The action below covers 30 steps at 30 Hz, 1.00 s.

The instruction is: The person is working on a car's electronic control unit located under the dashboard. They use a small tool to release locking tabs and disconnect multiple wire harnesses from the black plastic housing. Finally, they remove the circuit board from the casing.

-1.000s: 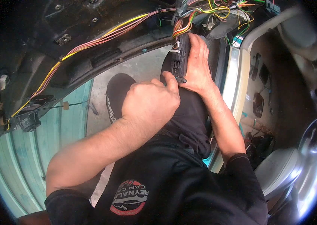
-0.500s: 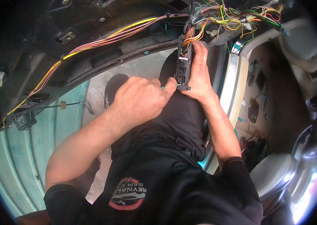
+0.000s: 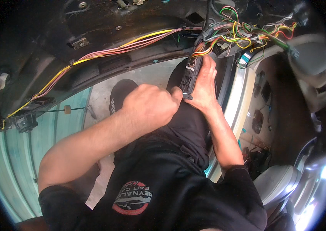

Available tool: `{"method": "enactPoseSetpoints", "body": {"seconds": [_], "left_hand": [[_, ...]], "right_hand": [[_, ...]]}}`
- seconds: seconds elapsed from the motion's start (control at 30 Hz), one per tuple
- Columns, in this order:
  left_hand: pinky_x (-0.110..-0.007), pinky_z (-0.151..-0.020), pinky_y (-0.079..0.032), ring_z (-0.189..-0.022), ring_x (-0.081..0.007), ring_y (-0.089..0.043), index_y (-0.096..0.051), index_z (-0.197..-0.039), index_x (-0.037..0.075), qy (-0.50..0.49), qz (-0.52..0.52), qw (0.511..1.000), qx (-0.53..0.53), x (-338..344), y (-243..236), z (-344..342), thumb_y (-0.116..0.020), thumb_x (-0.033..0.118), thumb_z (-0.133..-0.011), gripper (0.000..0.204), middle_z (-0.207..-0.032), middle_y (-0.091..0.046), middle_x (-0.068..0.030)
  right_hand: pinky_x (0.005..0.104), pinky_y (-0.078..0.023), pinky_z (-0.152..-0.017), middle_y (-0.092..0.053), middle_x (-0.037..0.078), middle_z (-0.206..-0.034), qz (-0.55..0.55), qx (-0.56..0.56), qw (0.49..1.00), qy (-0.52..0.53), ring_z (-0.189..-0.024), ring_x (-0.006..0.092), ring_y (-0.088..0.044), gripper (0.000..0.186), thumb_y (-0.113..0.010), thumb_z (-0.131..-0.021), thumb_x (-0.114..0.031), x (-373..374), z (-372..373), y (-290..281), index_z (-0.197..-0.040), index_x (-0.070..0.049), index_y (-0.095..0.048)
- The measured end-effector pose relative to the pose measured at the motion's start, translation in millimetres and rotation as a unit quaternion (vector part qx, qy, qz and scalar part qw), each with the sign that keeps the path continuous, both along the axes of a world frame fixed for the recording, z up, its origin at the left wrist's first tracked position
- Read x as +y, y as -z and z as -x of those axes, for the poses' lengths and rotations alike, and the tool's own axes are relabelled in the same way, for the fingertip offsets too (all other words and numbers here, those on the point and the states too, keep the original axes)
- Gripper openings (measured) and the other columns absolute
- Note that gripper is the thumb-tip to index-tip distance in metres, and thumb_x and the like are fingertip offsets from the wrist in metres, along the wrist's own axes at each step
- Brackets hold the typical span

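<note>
My right hand (image 3: pixel 205 90) is wrapped along the right side of a long black wiring connector (image 3: pixel 189 81), keeping it tilted above my lap. Coloured wires (image 3: pixel 206 48) run out of its upper end. My left hand (image 3: pixel 151 104) is closed in a fist, with the thumb pressed against the connector's lower end. A thin tool (image 3: pixel 185 93), mostly hidden in that fist, shows a small pale tip against the black plastic; its exact kind cannot be made out.
A bundle of yellow and pink wires (image 3: pixel 124 48) crosses the dark panel above. Loose wires (image 3: pixel 247 36) tangle at upper right. A pale door sill (image 3: pixel 238 98) runs along my right, with a grey seat (image 3: pixel 278 181) beyond. Green ribbed sheeting (image 3: pixel 24 165) lies at left.
The connector leans more, its lower end shifted slightly left and downward. My left fist has turned, and the tool's shaft shows less. Surroundings have shifted slightly in view.
</note>
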<state>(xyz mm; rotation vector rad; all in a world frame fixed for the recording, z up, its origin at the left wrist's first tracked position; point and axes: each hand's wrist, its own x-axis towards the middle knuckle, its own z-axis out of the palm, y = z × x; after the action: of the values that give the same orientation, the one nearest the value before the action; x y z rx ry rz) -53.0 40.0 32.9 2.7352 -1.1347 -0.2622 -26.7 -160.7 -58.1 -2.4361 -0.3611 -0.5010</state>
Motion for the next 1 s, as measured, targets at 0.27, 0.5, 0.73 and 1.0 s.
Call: {"method": "enactPoseSetpoints", "body": {"seconds": [0.27, 0.5, 0.73, 1.0], "left_hand": [[-0.055, -0.076, -0.057, -0.079, -0.0433, -0.071, -0.066, -0.106, 0.002, -0.143, 0.093, 0.967, 0.188, 3.1, -6.1, 2.8, -0.056, 0.019, -0.099, 0.021, -0.08, -0.071, -0.023], [-0.053, -0.073, -0.056, -0.082, -0.0416, -0.072, -0.067, -0.102, 0.004, -0.058, 0.027, 0.997, 0.039, 3.9, -2.1, 0.5, -0.058, 0.014, -0.094, 0.016, -0.078, -0.07, -0.0223], [-0.054, -0.079, -0.055, -0.085, -0.044, -0.071, -0.068, -0.097, -0.001, -0.08, 0.019, 0.987, 0.137, 5.6, -6.0, -18.8, -0.058, 0.014, -0.094, 0.018, -0.081, -0.07, -0.0262], [-0.057, -0.082, -0.054, -0.086, -0.0474, -0.069, -0.068, -0.101, -0.001, -0.14, 0.069, 0.968, 0.197, 0.4, 3.0, -23.1, -0.056, 0.013, -0.096, 0.019, -0.081, -0.069, -0.0279]], "right_hand": [[0.0588, -0.03, -0.11, -0.034, 0.032, -0.143, 0.063, -0.068, 0.989, 0.113, -0.13, 0.0497, -0.037, 0.114, -0.089, -0.063, -0.026, 11.1, 13.6, 8.8, -0.15, 0.004, -0.021], [0.054, -0.036, -0.113, -0.044, 0.027, -0.137, -0.1, 0.029, 0.993, -0.058, -0.136, 0.0469, -0.039, 0.125, -0.098, -0.047, -0.028, -20.5, 2.1, -11.4, -0.145, 0.0, -0.027], [0.0559, -0.041, -0.106, -0.046, 0.025, -0.134, 0.014, -0.059, 0.998, 0.009, -0.123, 0.0458, -0.045, 0.122, -0.098, -0.049, -0.027, -5.4, 0.1, -7.8, -0.146, -0.004, -0.028], [0.0561, -0.04, -0.104, -0.045, 0.024, -0.133, -0.002, -0.117, 0.991, 0.06, -0.121, 0.045, -0.045, 0.123, -0.099, -0.047, -0.03, 0.4, 1.7, 2.4, -0.144, -0.005, -0.029]]}}
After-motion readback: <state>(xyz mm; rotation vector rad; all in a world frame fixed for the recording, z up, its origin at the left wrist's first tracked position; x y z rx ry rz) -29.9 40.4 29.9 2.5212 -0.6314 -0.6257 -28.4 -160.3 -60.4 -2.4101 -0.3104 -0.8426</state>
